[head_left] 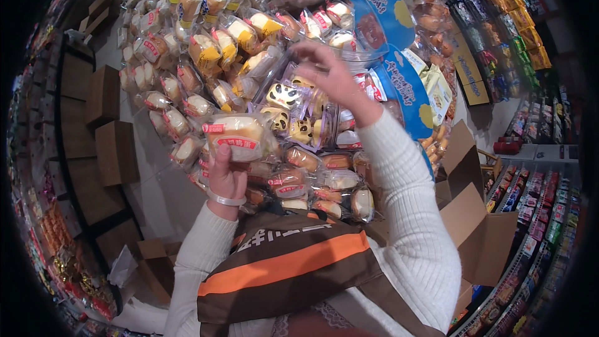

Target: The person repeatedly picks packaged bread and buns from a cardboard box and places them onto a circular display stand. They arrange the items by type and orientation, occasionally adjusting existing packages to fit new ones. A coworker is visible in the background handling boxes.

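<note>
My left hand (226, 178) grips a clear-wrapped bread (240, 134) with a red and white label, its thumb pressed on the near side. The bread is held over the front left of a heap of wrapped breads. My right hand (327, 75) reaches in over a clear bin, its fingers apart and bent, with nothing seen in them. Below that hand lie yellow packs with panda faces (284, 95). Beyond my left hand, several wrapped breads with yellow labels (206, 53) are piled up. More wrapped breads (290, 182) lie close in front of my apron.
Blue printed display boards (407, 87) stand right of the bin, beside my right forearm. Open cardboard boxes (477, 231) sit at my right, others (115, 153) along the left shelf. Snack shelves (530, 212) line the right side. A grey tiled floor (150, 181) shows at left.
</note>
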Available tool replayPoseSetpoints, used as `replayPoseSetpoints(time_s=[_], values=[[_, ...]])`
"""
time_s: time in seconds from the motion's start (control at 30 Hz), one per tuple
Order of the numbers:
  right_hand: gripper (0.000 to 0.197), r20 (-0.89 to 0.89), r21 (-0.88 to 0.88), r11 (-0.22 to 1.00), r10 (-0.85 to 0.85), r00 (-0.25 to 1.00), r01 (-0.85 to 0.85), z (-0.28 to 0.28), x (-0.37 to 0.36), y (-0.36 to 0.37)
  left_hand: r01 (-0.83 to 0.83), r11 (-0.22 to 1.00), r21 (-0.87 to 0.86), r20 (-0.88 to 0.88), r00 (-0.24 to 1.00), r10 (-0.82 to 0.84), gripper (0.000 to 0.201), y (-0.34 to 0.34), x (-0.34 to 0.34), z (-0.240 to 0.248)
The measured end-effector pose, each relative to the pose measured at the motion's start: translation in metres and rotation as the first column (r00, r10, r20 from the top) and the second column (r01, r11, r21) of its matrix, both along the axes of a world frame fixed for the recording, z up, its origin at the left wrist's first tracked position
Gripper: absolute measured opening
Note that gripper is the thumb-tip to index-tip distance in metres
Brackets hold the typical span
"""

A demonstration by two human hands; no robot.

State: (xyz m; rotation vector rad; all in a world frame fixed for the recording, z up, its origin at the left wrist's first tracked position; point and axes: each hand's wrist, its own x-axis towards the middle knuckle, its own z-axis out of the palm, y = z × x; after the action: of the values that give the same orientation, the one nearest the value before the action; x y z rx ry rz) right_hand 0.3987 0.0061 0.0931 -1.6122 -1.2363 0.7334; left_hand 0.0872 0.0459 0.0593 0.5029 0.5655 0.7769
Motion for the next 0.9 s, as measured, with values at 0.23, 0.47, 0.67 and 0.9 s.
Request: replayPoseSetpoints(time_s=[0.23,0.47,0.67,0.9], values=[[0.054,0.633,-0.674,0.602,0.171,0.755,0.429,-0.058,0.19,0.056,-0.097,0.989,-0.113,0.135,0.985,0.112,0.064,-0.005,-0.072,-0.025],[0.067,0.097,-0.506,0.855,0.191,0.977,-0.117,-0.079,0.201,0.067,-0.326,0.945,-0.025,-0.008,0.945,0.326,0.059,-0.007,-0.153,-0.031],[0.073,0.352,-0.361,0.92,-0.015,0.936,0.15,-0.075,0.195,0.065,-0.287,0.957,0.047,-0.072,0.954,0.289,0.058,-0.02,-0.179,-0.039],[0.071,0.468,0.23,0.844,-0.533,0.705,0.485,0.008,0.107,0.019,-0.294,0.953,0.068,-0.214,0.929,0.302,0.054,-0.033,-0.188,-0.051]])
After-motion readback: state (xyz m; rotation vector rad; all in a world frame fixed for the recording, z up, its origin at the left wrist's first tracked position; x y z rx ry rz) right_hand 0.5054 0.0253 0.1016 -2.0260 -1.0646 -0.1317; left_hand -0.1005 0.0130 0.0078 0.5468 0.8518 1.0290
